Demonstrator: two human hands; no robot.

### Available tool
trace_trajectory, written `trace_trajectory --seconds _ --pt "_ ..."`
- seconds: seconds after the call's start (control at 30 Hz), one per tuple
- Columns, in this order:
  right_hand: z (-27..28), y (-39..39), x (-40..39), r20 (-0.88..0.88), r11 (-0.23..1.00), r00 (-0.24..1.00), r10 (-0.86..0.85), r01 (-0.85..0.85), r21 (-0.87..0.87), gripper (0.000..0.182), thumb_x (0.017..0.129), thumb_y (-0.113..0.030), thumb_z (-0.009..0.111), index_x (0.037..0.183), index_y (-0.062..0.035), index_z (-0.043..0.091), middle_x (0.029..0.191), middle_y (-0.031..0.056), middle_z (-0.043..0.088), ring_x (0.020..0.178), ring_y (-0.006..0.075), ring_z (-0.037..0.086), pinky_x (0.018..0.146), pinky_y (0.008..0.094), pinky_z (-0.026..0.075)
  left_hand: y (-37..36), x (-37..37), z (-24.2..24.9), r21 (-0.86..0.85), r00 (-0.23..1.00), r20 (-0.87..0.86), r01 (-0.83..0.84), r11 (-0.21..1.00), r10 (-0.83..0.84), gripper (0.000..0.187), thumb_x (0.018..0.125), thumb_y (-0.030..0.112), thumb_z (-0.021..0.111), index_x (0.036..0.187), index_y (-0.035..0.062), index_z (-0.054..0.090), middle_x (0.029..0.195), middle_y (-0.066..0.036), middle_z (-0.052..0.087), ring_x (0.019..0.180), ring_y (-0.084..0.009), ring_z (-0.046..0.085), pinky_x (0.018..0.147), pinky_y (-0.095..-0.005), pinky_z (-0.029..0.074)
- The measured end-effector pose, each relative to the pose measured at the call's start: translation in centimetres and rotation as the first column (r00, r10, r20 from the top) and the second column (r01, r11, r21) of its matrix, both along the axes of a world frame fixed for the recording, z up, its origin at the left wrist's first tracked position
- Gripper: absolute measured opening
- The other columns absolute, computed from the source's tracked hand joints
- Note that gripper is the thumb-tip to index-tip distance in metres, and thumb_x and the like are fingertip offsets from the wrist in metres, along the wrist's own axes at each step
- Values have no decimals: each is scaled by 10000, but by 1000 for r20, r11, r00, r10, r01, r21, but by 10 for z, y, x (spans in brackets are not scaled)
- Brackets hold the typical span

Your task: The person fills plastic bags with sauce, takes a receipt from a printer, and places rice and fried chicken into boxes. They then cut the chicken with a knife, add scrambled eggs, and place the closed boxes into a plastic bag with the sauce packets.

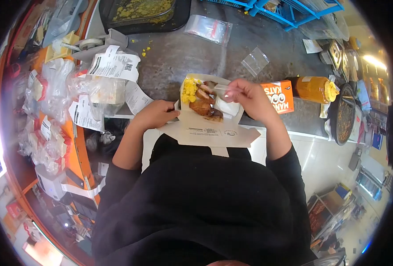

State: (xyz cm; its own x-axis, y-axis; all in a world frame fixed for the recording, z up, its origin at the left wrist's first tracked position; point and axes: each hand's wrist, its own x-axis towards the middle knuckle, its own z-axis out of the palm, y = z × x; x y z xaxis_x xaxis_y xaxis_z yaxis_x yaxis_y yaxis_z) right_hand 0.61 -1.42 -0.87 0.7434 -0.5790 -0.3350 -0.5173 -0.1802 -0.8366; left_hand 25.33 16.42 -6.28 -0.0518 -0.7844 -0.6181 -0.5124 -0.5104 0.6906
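An unfolded cardboard takeaway box (185,117) sits at the counter's front edge, its lid hanging toward my body. Inside are yellow diced food (189,90), browned meat pieces (200,107) and a white packet-like item (227,107) on the right. My left hand (157,114) grips the box's left side, thumb along its edge. Over the right part of the box, my right hand (248,98) pinches a small clear plastic packet (220,90), partly hidden by the fingers.
An orange carton (278,96) and a sauce bottle (311,88) stand to the right. Bagged orders with receipts (112,66) crowd the left. Clear zip bags (209,29), a dark tray (143,15) and blue racks (289,11) lie toward the back.
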Motion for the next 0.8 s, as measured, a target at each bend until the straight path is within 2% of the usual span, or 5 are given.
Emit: trace_trajectory --seconds 0.17,0.47,0.63,0.73,0.8 --pt "9 9 -34 -331 924 919 -213 79 -374 259 906 -203 573 978 33 651 811 149 678 752 216 665 698 324 499 -9 -1 24 59 997 8 76 995 -77 331 883 324 563 920 6 647 727 -155 640 643 -273 605 620 -391 456" --pt "-41 13 -51 -482 1000 876 22 -12 23 290 896 -234 519 807 18 632 832 211 636 842 382 610 765 463 468 -38 -3 -11 -9 1000 -13 -21 1000 21 362 901 329 518 904 -10 647 805 -201 642 773 -349 613 678 -406 466" --pt "-47 13 -50 -490 986 871 36 -112 -126 265 882 -223 530 831 20 624 854 225 625 859 397 600 772 468 463 -52 2 -18 -130 987 88 142 981 -131 388 917 331 475 877 -23 630 805 -203 636 764 -344 604 689 -417 452" --pt "-43 13 -42 -496 966 864 88 -196 -170 269 879 -230 537 830 20 621 852 229 624 862 400 599 773 470 462 -51 -4 -2 108 941 129 299 948 -311 389 920 336 471 888 -19 627 797 -200 627 759 -339 594 701 -405 450" --pt "-43 9 -39 -491 962 866 93 -205 -179 283 877 -248 543 829 21 615 853 233 621 859 403 597 772 472 459 -38 1 -26 140 987 39 149 979 -155 365 907 330 523 950 -14 635 776 -167 630 771 -276 605 719 -369 459"
